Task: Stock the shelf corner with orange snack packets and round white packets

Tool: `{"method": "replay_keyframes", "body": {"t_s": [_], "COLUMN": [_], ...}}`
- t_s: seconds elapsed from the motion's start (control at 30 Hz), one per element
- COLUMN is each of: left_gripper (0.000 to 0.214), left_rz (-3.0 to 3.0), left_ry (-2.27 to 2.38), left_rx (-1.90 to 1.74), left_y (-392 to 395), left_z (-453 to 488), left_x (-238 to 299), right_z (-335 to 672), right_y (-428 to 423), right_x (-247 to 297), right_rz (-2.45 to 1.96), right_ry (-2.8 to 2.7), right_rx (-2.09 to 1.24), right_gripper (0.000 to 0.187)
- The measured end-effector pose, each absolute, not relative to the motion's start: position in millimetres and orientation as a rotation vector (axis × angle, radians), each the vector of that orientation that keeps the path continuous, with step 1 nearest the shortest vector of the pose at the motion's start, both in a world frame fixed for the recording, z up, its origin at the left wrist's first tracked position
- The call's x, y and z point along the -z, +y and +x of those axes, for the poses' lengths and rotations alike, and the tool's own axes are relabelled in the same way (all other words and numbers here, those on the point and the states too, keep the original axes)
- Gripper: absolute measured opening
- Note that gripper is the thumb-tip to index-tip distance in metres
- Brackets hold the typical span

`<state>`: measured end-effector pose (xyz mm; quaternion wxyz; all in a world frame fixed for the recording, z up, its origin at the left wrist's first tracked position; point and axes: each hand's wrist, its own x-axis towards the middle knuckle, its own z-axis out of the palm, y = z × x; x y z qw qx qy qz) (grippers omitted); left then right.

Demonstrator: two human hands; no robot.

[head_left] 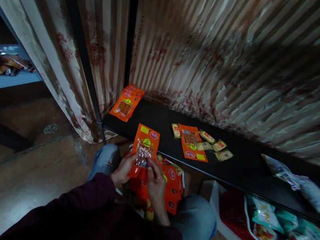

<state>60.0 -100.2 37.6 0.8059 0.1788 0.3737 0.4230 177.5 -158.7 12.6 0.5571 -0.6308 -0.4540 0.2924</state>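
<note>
A: Close in, the left hand (pixel 123 170) is folded onto the orange packet (pixel 145 150), thumb over its face at the lower left edge. And the right hand (pixel 156 183)?

B: Fingers bent, tips at the lower right edge; whether they pinch it, I can't tell.

A: So the packet lies ahead of both hands, long axis running forward, far end leaning slightly right.

B: Red-orange packets (pixel 173 189) just beneath.

A: Past those, the black shelf (pixel 160 118), and here's the relation that counts, I'd judge: the packet stack (pixel 126 104) on its left end, ahead and left of the orange packet. Left hand is nearer!

B: And that stack slants harder, far end well to the right.

A: The lone packet (pixel 191 137)?

B: Ahead and right, nearer the right hand, far end leaning left.

A: Behind everything, the curtain (pixel 190 51).
</note>
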Motion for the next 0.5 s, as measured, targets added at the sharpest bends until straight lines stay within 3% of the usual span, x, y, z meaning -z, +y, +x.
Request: {"method": "replay_keyframes", "body": {"t_s": [0.2,0.33,0.5], "left_gripper": [0.033,0.027,0.037], "left_rz": [0.243,0.235,0.221], "left_ry": [0.768,0.714,0.676], "left_rx": [-0.822,-0.755,-0.667], "left_y": [-101,-102,-101], "left_z": [54,53,52], "left_x": [-36,-34,-32], "right_z": [190,189,183], "right_y": [-156,-157,-157], "right_x": [-4,-11,-18], "right_rz": [-1.569,-1.459,-1.385], "right_ry": [-0.706,-0.552,-0.423], "right_rx": [-0.709,-0.941,-0.911], "right_gripper": [0.053,0.042,0.035]}}
